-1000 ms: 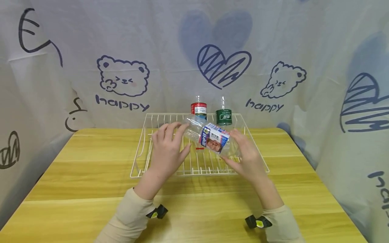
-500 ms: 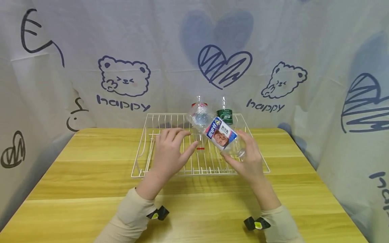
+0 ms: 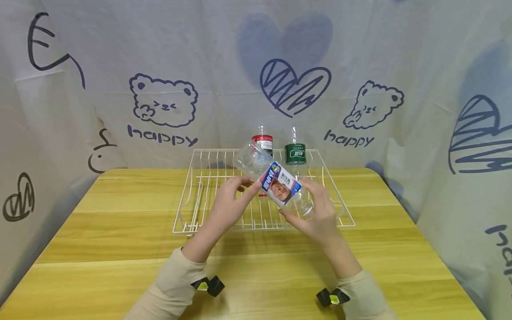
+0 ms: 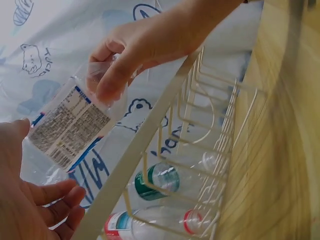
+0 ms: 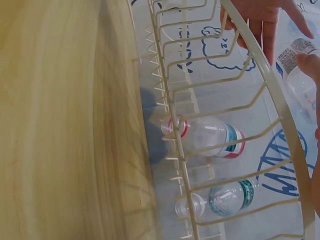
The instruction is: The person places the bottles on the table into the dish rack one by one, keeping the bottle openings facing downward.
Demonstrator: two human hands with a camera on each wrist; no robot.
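Observation:
A clear plastic bottle (image 3: 256, 162) with a blue-and-white portrait label (image 3: 281, 183) is held tilted above the wire rack (image 3: 184, 232). Its base points up and left, its narrow neck down and right. The right hand (image 3: 320, 215) grips it at the neck end, thumb on the near side. The left hand (image 3: 230, 202) is beside the bottle, its thumb close to the label's left edge. In the right wrist view, the left hand's fingers (image 5: 268, 37) are spread and apart from the bottle. The left wrist view shows the label's printed back (image 4: 72, 127).
Inside the rack, a red-labelled bottle (image 3: 262, 141) and a green-labelled bottle (image 3: 295, 154) stand neck down at the back. The white rack rests on a wooden table (image 3: 120, 249). Behind hangs a pale cloth (image 3: 224, 53) with drawings.
The bottle swung right, away from the left hand, then came back left and lower in the right hand. The left hand moved right, closer to the label.

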